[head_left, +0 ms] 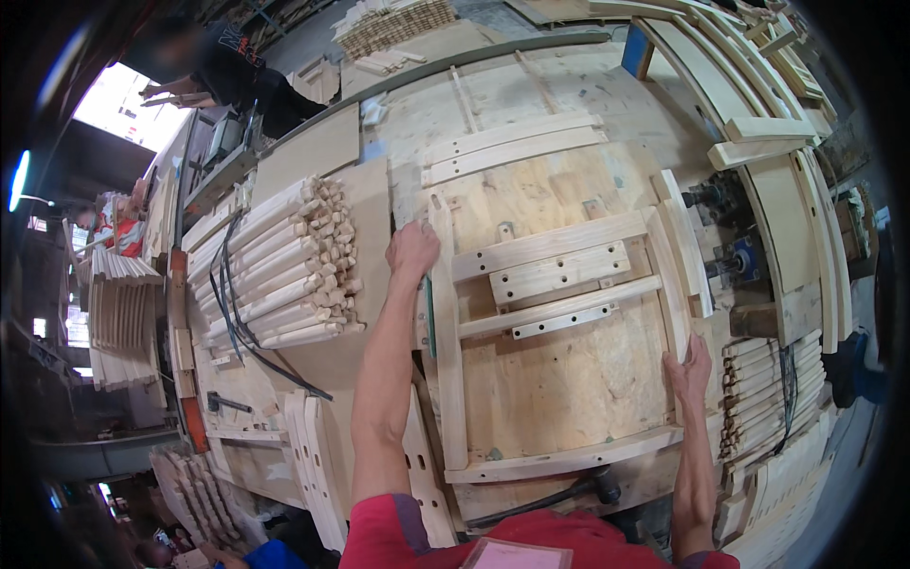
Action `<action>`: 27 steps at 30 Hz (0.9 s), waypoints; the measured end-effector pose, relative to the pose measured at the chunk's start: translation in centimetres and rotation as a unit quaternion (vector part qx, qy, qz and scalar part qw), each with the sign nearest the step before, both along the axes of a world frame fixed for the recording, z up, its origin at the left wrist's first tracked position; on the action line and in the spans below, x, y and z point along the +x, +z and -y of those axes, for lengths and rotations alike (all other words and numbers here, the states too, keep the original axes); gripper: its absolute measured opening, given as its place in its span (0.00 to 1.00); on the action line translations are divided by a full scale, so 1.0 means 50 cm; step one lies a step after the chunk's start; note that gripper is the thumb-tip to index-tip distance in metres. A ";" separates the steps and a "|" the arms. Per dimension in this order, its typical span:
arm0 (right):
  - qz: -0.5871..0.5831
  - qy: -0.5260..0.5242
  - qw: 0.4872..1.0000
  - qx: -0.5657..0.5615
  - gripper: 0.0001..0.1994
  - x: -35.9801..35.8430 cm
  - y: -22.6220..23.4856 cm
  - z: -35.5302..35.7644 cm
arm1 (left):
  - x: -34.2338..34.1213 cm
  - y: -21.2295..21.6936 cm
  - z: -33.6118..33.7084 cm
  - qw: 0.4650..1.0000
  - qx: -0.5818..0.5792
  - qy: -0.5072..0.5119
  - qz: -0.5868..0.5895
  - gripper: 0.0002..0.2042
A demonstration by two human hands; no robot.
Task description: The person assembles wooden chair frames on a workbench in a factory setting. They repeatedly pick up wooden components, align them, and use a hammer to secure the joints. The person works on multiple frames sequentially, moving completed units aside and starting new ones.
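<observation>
A pale wooden frame lies flat on a plywood bench point(559, 379): two curved side rails joined by crosspieces. My left hand point(411, 248) rests on the upper end of the left side rail point(449, 379), fingers curled over it. My right hand point(689, 370) presses flat with spread fingers on the lower part of the right side rail point(671, 284). Two crosspieces point(555, 273) span the frame's upper half and a curved bottom rail point(569, 459) closes its near end.
A stack of tenoned wooden slats point(284, 266) with a black cable over it lies at left. More curved parts are stacked at right point(758, 389) and lower left point(313, 465). A clamp mechanism point(725, 256) sits at the bench's right edge. Another person point(227, 71) works at the far left.
</observation>
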State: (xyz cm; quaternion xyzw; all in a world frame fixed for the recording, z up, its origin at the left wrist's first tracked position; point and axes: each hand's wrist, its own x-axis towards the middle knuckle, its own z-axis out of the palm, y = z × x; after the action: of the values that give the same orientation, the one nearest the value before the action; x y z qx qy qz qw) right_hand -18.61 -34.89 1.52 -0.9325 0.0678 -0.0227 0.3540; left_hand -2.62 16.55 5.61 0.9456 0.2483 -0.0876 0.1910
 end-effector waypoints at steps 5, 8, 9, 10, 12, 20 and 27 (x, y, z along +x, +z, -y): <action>0.008 0.000 1.000 0.018 0.28 -0.007 -0.007 -0.004 | 0.001 -0.005 -0.001 1.000 0.014 -0.001 -0.001 0.22; -0.011 -0.002 0.999 -0.049 0.27 -0.015 -0.005 0.015 | 0.016 -0.017 0.020 0.999 0.027 -0.011 -0.024 0.20; -0.008 -0.004 0.998 -0.060 0.27 -0.011 -0.012 0.011 | 0.020 -0.024 0.008 0.999 0.033 -0.012 -0.041 0.19; -0.002 -0.002 0.999 -0.045 0.27 0.004 -0.018 -0.001 | 0.016 -0.028 -0.030 0.984 0.120 -0.105 -0.080 0.18; 0.013 -0.017 0.997 -0.071 0.27 0.000 -0.033 0.005 | 0.006 -0.056 -0.035 0.977 0.131 -0.164 -0.019 0.15; 0.026 -0.007 0.997 -0.072 0.31 0.009 -0.030 0.004 | -0.067 0.003 0.013 0.972 0.137 -0.038 0.187 0.10; 0.031 -0.005 0.996 -0.089 0.29 -0.002 -0.038 0.029 | -0.320 -0.064 0.243 0.939 -0.069 -0.227 0.251 0.21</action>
State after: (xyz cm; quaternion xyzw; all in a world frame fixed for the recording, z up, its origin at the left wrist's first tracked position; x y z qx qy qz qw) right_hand -18.73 -36.35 -0.39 -0.9589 0.0587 -0.0593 0.2712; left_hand -18.61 4.39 2.39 0.9527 -0.0357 0.0944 0.2866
